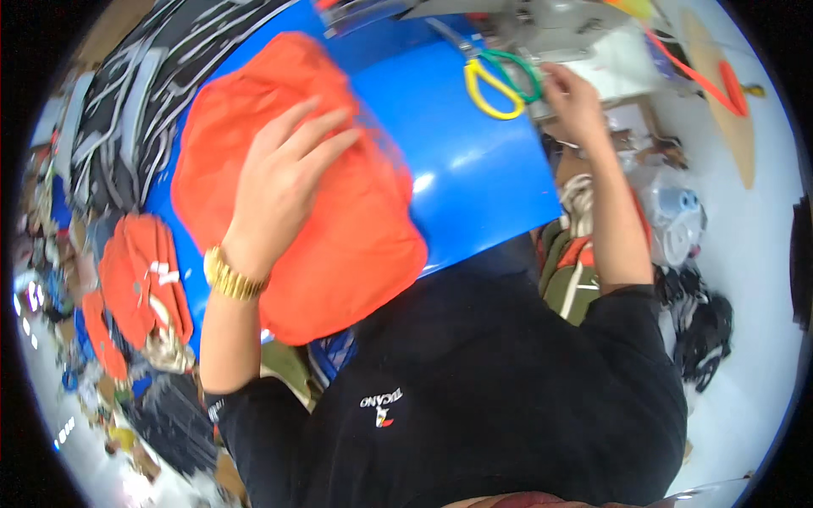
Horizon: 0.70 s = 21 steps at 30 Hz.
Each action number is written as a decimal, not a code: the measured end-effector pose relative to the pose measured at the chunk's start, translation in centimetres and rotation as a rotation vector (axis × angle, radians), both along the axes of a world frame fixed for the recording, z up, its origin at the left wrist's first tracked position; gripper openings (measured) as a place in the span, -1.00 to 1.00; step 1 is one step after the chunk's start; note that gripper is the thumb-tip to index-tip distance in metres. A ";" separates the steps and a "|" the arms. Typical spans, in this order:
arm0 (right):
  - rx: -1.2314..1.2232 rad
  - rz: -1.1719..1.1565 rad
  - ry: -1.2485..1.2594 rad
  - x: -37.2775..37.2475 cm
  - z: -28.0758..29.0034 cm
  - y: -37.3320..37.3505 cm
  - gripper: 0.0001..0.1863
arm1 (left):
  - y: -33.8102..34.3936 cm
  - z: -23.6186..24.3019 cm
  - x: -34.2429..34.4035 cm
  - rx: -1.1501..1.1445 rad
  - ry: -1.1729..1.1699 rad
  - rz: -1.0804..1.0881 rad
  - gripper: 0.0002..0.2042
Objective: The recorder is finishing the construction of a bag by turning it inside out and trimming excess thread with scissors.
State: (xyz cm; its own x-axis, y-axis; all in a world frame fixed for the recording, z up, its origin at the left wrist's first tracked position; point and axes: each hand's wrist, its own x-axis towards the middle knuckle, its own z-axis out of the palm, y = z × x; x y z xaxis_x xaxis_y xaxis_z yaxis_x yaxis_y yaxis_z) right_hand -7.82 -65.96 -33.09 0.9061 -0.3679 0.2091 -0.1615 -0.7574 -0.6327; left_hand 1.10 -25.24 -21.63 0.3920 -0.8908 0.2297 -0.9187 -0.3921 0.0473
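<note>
A large piece of orange-red cloth (339, 254), rounded in outline and softly creased, lies on the glossy blue tabletop (474, 203). My left hand (284, 173) rests over its middle, fingers spread and slightly blurred, a gold watch on the wrist. Near the far right of the tabletop is a pair of scissors (491, 80) with one yellow and one green handle loop, blades pointing away to the left. My right hand (576, 106) is just right of the green loop, fingers curled. Whether they touch the loop or hold something small is not clear.
A sewing machine (559, 30) stands beyond the tabletop. Black pieces with grey trim (127, 110) are heaped at the far left, with more orange cloth pieces (144, 271) nearer. Clear plastic bags (673, 216) and a black bundle (703, 330) lie at the right.
</note>
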 end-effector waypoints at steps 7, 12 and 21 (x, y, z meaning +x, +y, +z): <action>0.214 0.143 0.063 0.2 -0.3 -2.7 -0.57 | -1.4 -1.3 1.9 0.218 -0.042 -0.110 -0.75; 0.146 0.210 0.071 0.7 0.3 -2.0 -0.55 | -1.0 -2.5 2.7 0.168 -0.017 -0.098 -0.79; 0.242 0.102 0.337 -3.4 0.2 -6.4 -0.63 | 1.0 -3.4 5.2 0.136 0.024 -0.005 -0.82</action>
State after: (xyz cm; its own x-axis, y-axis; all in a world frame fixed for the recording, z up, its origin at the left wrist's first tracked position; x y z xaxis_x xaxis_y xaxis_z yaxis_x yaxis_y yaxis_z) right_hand -11.23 -72.33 -32.88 0.9432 -0.2747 -0.1868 -0.3219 -0.6162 -0.7188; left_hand 6.32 -24.23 -25.04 0.3915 -0.9150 0.0977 -0.9199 -0.3918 0.0163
